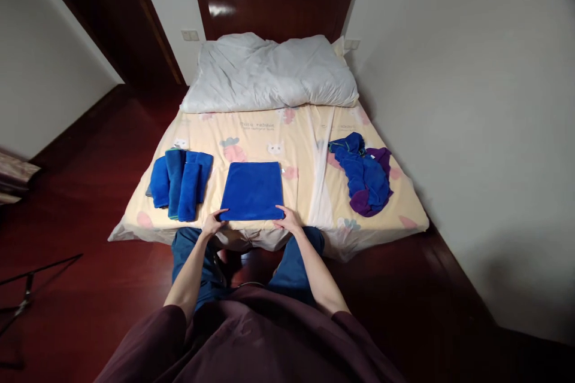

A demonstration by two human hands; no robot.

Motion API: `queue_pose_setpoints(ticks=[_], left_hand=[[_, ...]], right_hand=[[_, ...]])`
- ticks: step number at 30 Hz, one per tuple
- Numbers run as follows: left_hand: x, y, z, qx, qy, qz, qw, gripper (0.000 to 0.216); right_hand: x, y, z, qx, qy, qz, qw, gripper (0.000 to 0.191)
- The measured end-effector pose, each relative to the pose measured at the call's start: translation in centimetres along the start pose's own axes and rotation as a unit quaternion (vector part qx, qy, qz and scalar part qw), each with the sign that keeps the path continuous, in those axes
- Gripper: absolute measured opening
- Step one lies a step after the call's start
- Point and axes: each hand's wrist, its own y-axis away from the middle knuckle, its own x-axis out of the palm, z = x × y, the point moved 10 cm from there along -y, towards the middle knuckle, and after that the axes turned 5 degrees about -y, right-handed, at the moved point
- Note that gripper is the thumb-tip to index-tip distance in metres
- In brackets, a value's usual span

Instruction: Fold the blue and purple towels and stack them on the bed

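Note:
A blue towel [252, 190] lies flat, folded to a rectangle, at the near edge of the bed [305, 131]. My left hand [212, 222] rests at its near left corner, fingers closed in a pinch on the cloth edge. At the near right corner my right hand [288, 219] grips the towel edge the same way. Left of the flat towel sit several rolled blue towels [180, 182] side by side.
A heap of loose blue and purple cloths [365, 175] lies on the right of the bed. A white quilt [269, 72] is bunched against the dark headboard [274, 6]. A white wall runs along the right; dark wooden floor [90, 191] lies left.

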Motion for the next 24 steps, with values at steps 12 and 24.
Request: queue_pose_setpoints(ticks=[12,24], left_hand=[[-0.8,2.7,-3.0,0.147,-0.100,-0.161,0.971,0.035],[1.9,1.9,-2.7,0.228,-0.125,0.047,0.964,0.035]], right_hand=[[1.0,2.6,1.5,-0.184,0.288,-0.119,0.932,0.058],[2.5,1.9,1.5,-0.299,0.292,-0.012,0.909,0.045]])
